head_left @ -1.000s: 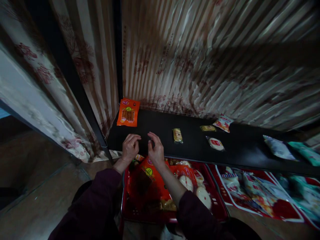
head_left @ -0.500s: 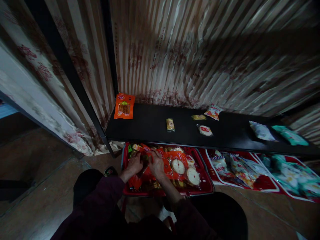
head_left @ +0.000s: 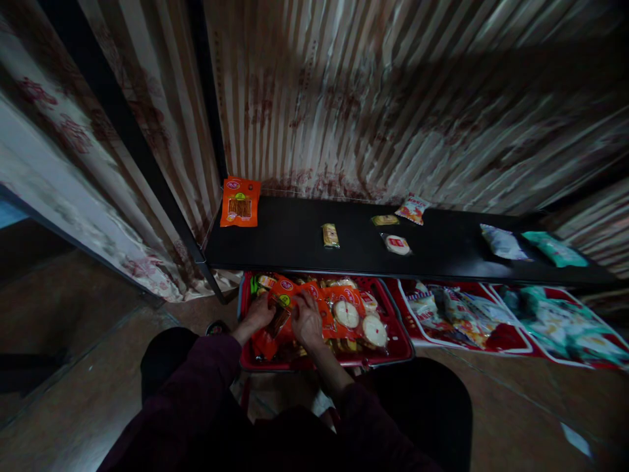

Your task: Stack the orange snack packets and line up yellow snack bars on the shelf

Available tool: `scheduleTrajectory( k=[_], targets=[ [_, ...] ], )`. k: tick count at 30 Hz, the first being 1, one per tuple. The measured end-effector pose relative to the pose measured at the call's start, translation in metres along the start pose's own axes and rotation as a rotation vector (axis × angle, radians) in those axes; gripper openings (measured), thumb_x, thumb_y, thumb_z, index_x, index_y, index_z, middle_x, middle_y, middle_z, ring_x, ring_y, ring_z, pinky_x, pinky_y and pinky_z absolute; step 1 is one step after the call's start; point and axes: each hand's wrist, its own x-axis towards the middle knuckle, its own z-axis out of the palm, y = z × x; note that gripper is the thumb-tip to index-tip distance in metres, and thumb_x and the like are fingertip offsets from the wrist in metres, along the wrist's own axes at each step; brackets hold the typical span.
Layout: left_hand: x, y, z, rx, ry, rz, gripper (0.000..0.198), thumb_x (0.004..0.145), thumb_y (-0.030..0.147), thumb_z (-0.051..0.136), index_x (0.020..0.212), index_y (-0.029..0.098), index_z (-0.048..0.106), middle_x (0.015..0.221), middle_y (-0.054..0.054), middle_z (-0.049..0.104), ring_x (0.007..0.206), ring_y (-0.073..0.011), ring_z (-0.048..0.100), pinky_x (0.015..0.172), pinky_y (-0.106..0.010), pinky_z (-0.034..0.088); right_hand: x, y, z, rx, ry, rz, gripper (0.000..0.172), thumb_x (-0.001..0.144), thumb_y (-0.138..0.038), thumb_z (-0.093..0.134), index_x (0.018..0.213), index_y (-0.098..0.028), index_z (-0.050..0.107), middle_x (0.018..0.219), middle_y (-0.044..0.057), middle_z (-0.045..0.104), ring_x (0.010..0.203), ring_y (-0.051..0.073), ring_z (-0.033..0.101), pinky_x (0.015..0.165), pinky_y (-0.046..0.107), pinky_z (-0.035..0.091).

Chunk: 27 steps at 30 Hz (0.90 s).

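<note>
Both hands are inside a red basket of packaged snacks. My left hand grips the left edge of an orange snack packet with a clear window showing brown food. On that packet's right side my right hand has its fingers curled, their tips partly hidden. Just right of it lie another orange packet and round white wrapped cakes. Several small yellow packets peek out beneath.
A low black shelf runs behind the basket. On it stand an orange packet, a yellow packet, a round cake and several bags. More snack-filled red baskets sit to the right, beside my knee.
The orange packet between my hands now shows more of its front and window. My left hand has shifted slightly left, and the whole view has moved a little.
</note>
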Motion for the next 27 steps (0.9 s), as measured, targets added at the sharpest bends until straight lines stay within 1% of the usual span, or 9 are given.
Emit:
scheduleTrajectory(
  k=[4, 6, 8, 12, 15, 17, 19, 22, 27],
  targets=[
    [-0.001, 0.0, -0.002, 0.004, 0.014, -0.005, 0.047, 0.081, 0.017, 0.052, 0.128, 0.012, 0.049, 0.134, -0.019, 0.052, 0.125, -0.0239, 0.049, 0.102, -0.032, 0.036, -0.001, -0.001, 0.001, -0.016, -0.019, 0.004, 0.039, 0.079, -0.01, 0.048, 0.115, -0.01, 0.063, 0.132, 0.017, 0.054, 0.13, 0.028, 0.042, 0.108, 0.043, 0.035],
    [-0.001, -0.001, -0.003, 0.003, 0.03, -0.003, 0.047, 0.081, 0.016, 0.051, 0.127, 0.013, 0.05, 0.136, -0.018, 0.051, 0.126, -0.0232, 0.048, 0.102, -0.031, 0.035, 0.0, -0.001, 0.003, -0.008, -0.018, -0.005, 0.039, 0.079, -0.011, 0.049, 0.115, -0.01, 0.062, 0.13, 0.016, 0.056, 0.132, 0.027, 0.04, 0.11, 0.044, 0.033],
    [-0.001, -0.003, -0.003, -0.003, 0.045, -0.002, 0.047, 0.08, 0.015, 0.052, 0.126, 0.014, 0.051, 0.134, -0.017, 0.053, 0.124, -0.022, 0.05, 0.1, -0.03, 0.037, 0.001, -0.002, 0.004, -0.015, -0.023, -0.014, 0.039, 0.079, -0.011, 0.049, 0.116, -0.01, 0.062, 0.129, 0.016, 0.057, 0.133, 0.026, 0.039, 0.11, 0.043, 0.031],
    [0.002, -0.006, -0.004, -0.029, 0.081, -0.026, 0.042, 0.079, 0.015, 0.053, 0.121, 0.015, 0.055, 0.12, -0.014, 0.063, 0.109, -0.02, 0.06, 0.091, -0.027, 0.042, 0.001, -0.001, 0.004, -0.034, -0.027, -0.019, 0.039, 0.079, -0.012, 0.049, 0.116, -0.011, 0.062, 0.13, 0.015, 0.056, 0.135, 0.026, 0.034, 0.11, 0.044, 0.031],
    [0.005, -0.008, -0.003, -0.06, 0.112, -0.031, 0.034, 0.079, 0.017, 0.054, 0.112, 0.016, 0.06, 0.114, -0.012, 0.067, 0.102, -0.0184, 0.062, 0.087, -0.026, 0.043, -0.001, 0.0, 0.004, -0.044, -0.011, 0.0, 0.041, 0.079, -0.014, 0.05, 0.118, -0.015, 0.061, 0.136, 0.014, 0.05, 0.138, 0.027, 0.028, 0.108, 0.047, 0.03],
    [0.008, -0.01, -0.002, -0.087, 0.116, -0.032, 0.027, 0.08, 0.019, 0.054, 0.105, 0.016, 0.062, 0.106, -0.01, 0.07, 0.095, -0.017, 0.064, 0.081, -0.024, 0.044, -0.001, 0.002, 0.005, -0.058, -0.009, 0.021, 0.042, 0.079, -0.015, 0.05, 0.12, -0.016, 0.06, 0.139, 0.013, 0.047, 0.139, 0.028, 0.026, 0.108, 0.048, 0.029],
    [0.01, -0.011, 0.0, -0.116, 0.114, -0.034, 0.021, 0.081, 0.021, 0.054, 0.099, 0.017, 0.064, 0.098, -0.008, 0.071, 0.087, -0.0154, 0.064, 0.075, -0.023, 0.044, -0.001, 0.004, 0.005, -0.065, -0.01, 0.029, 0.043, 0.08, -0.016, 0.05, 0.122, -0.016, 0.059, 0.14, 0.014, 0.045, 0.138, 0.028, 0.026, 0.108, 0.048, 0.029],
    [0.012, -0.012, 0.001, -0.159, 0.106, -0.025, 0.018, 0.082, 0.024, 0.054, 0.093, 0.016, 0.065, 0.092, -0.006, 0.072, 0.081, -0.0139, 0.064, 0.07, -0.021, 0.043, -0.001, 0.009, 0.005, -0.064, -0.005, 0.031, 0.043, 0.08, -0.016, 0.05, 0.122, -0.015, 0.058, 0.141, 0.015, 0.044, 0.137, 0.028, 0.029, 0.107, 0.047, 0.031],
    [0.014, -0.011, 0.001, -0.22, 0.095, -0.002, 0.015, 0.082, 0.021, 0.051, 0.086, 0.018, 0.066, 0.085, -0.003, 0.07, 0.076, -0.0126, 0.062, 0.068, -0.021, 0.043, -0.001, 0.013, 0.005, -0.025, 0.023, 0.051, 0.042, 0.079, -0.016, 0.05, 0.12, -0.016, 0.059, 0.141, 0.014, 0.043, 0.136, 0.028, 0.032, 0.107, 0.046, 0.032]
  ],
)
